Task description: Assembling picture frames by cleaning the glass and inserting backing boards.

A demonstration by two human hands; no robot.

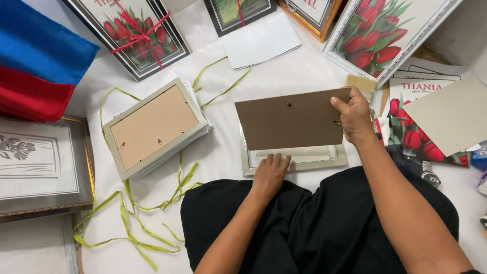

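- Left hand (pixel 270 172) presses flat, fingers spread, on the pale grey rectangular picture frame (pixel 294 161) lying face down by the lap.
- Right hand (pixel 353 115) pinches the right edge of the brown cardboard backing board (pixel 291 122), lifted tilted above that frame.
- Left of the grip: one stack of grey frames (pixel 154 127) and loose yellow-green ribbons (pixel 147 203).
- Right of it: tulip prints (pixel 416 132).
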